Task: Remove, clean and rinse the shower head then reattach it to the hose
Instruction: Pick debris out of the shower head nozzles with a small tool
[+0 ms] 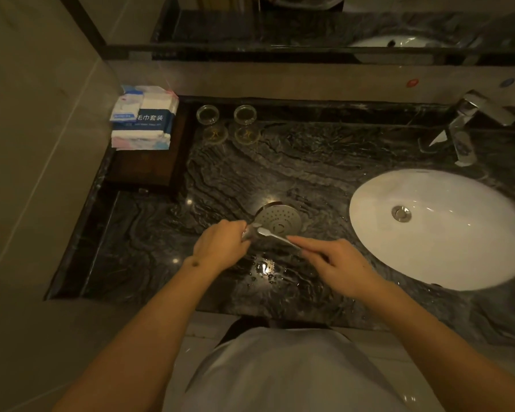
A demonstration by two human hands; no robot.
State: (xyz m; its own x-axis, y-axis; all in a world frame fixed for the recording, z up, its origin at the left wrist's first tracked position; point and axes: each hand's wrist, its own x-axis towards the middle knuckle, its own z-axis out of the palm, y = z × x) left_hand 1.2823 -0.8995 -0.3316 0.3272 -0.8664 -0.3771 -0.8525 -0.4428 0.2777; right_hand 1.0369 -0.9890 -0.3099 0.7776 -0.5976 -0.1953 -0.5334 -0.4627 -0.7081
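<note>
Now | round grey shower head (pixel 277 218) face-up on dark marble counter (pixel 309 156), left of white oval sink (pixel 434 185) | left hand (pixel 220 248) grips its handle | right hand (pixel 336 263) pinches pale toothbrush (pixel 275 237), bristles at the face's near edge

A dark veined marble counter (pixel 309 162) carries everything. Just beyond the fingertips (pixel 292 239) the shower head (pixel 278 220) lies face up. Farther past them stand two glasses (pixel 208 114), with a wooden tray (pixel 149 171) holding towel packs (pixel 144 118) off to their left. Water, probably, glistens (pixel 265 267) nearer than the fingers.
</note>
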